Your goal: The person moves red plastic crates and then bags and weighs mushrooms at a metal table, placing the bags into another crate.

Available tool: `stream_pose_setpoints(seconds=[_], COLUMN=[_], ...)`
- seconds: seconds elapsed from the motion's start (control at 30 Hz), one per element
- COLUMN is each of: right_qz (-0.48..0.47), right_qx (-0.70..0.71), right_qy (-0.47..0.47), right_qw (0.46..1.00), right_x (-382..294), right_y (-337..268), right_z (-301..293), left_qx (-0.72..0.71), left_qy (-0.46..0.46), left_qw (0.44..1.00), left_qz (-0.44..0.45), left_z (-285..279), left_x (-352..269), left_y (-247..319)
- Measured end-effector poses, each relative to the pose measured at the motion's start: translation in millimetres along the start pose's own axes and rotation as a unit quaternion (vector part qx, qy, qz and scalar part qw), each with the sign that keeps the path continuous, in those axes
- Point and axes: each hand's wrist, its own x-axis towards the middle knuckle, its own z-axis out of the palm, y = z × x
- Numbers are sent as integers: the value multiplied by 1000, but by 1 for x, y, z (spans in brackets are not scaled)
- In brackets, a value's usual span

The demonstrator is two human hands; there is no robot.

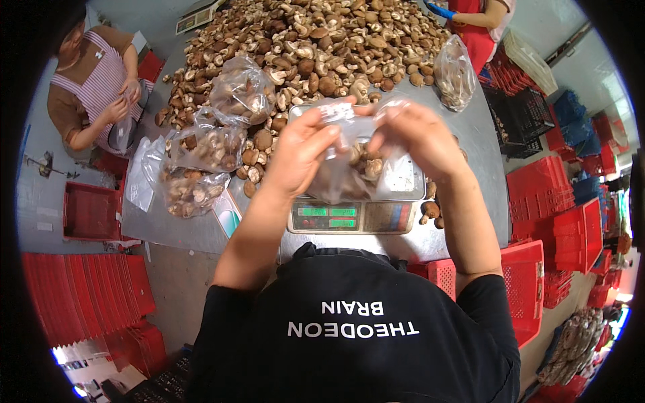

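A clear plastic bag [342, 176] with shiitake mushrooms in it rests on the metal pan of a digital scale [352, 216], whose display is lit green. My left hand [312, 141] pinches one side of the bag's mouth between thumb and fingers. On the other side, my right hand [413, 133] grips the gathered plastic; motion blurs its fingers. Just beyond both hands rises a large heap of loose shiitake mushrooms [322, 45]. To the left lie filled bags of mushrooms, one nearer [194, 194] and one farther [242, 90].
Another filled bag [455, 75] stands at the right of the metal table [484, 166]. A co-worker in a striped apron [95, 80] handles a bag at left; another in a red apron [471, 30] stands at far right. Red plastic crates [541, 186] stack beside the table.
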Motion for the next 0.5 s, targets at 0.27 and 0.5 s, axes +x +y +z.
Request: stream_pose_setpoints(seconds=[0.27,0.5], right_qz=[34,39], right_qx=[-82,43], right_qy=[-77,73], right_qw=[993,996], right_x=[8,24], right_y=[26,87], right_z=[-29,4], left_qx=[123,613], left_qy=[-100,-125], left_qw=[985,771], left_qz=[-65,121], left_z=[-48,-13], left_x=[-20,-53], left_y=[-54,-64])
